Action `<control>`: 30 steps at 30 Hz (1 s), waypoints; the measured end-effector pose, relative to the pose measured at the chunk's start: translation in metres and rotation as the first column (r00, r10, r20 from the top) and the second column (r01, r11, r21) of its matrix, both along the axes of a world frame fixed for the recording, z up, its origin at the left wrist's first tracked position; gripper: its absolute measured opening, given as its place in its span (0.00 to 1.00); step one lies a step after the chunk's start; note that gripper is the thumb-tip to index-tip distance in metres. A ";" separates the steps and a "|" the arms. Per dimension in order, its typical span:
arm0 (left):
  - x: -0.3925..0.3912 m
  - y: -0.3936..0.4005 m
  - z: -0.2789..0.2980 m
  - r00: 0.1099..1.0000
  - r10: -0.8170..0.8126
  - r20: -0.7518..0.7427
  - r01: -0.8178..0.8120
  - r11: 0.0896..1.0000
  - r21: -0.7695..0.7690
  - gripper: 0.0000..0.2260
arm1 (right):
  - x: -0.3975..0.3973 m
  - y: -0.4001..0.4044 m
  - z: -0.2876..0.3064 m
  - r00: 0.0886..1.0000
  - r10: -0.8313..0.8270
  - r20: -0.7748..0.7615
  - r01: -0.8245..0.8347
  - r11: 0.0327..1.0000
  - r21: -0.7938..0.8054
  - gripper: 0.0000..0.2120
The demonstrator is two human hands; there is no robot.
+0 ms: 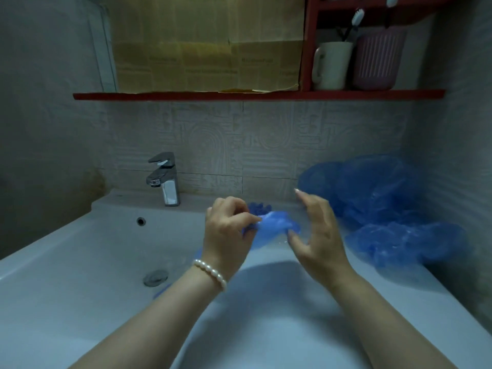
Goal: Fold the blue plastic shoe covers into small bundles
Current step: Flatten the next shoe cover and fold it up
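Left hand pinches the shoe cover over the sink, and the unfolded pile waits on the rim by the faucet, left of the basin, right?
Not quite. The pile lies on the right side of the sink, away from the faucet, per the head view. The left hand does pinch the shoe cover.

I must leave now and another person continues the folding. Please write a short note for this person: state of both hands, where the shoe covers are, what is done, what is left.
Left hand: pinches one end of the shoe cover in work, held above the sink.
Right hand: open, fingers spread beside the same cover, thumb at its edge; no clear grip.
Pile of unfolded covers: on the sink ledge at the right, against the wall.
Done: a small blue bundle seems to lie on the ledge behind the hands.
Left: finish this cover, then fold the pile.
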State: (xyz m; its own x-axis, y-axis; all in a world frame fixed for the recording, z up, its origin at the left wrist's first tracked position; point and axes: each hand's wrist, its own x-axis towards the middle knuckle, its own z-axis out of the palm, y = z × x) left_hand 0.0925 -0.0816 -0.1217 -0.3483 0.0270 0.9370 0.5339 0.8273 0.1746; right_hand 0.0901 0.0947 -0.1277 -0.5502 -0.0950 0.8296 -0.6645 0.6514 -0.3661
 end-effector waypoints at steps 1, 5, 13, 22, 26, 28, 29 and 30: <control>0.002 0.001 -0.003 0.996 -0.013 -0.088 0.006 0.997 -0.081 0.04 | 0.000 0.004 0.000 1.000 0.027 -0.011 -0.027 0.997 0.077 0.31; 0.009 0.000 -0.041 0.997 -0.063 0.034 0.070 0.954 -0.292 0.08 | -0.006 0.007 -0.006 0.990 0.135 0.036 -0.138 0.923 0.360 0.11; 0.044 -0.020 -0.053 0.729 -0.129 0.672 0.261 0.960 -0.099 0.08 | 0.000 0.012 -0.004 0.587 0.096 0.804 -0.413 0.890 0.196 0.11; 0.037 -0.018 -0.037 0.482 0.056 0.874 0.012 0.997 -0.070 0.20 | -0.001 0.008 -0.004 0.494 0.058 0.867 -0.230 0.971 0.066 0.16; 0.035 -0.015 -0.038 0.499 0.180 0.848 -0.036 0.982 -0.187 0.20 | -0.002 0.007 -0.005 0.497 0.022 0.867 -0.129 0.990 0.049 0.11; 0.033 -0.016 -0.036 0.450 0.125 0.884 -0.036 0.992 -0.121 0.20 | -0.002 0.011 -0.002 0.483 0.006 0.875 -0.110 0.992 0.053 0.09; 0.033 -0.017 -0.035 0.423 0.079 0.903 -0.038 0.997 -0.069 0.19 | -0.002 0.012 -0.002 0.479 -0.003 0.878 -0.111 0.992 0.065 0.09; 0.033 -0.019 -0.033 0.405 0.044 0.913 -0.041 0.999 -0.030 0.17 | -0.002 0.014 -0.001 0.478 -0.014 0.878 -0.115 0.990 0.079 0.09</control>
State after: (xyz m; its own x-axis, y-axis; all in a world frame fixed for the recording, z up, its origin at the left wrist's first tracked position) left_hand 0.1253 -0.1008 -0.1549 -0.9980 -0.0120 0.0613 0.0226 0.8455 0.5335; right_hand 0.0883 0.1082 -0.1291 -0.9745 -0.2012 -0.0992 -0.0739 0.7054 -0.7050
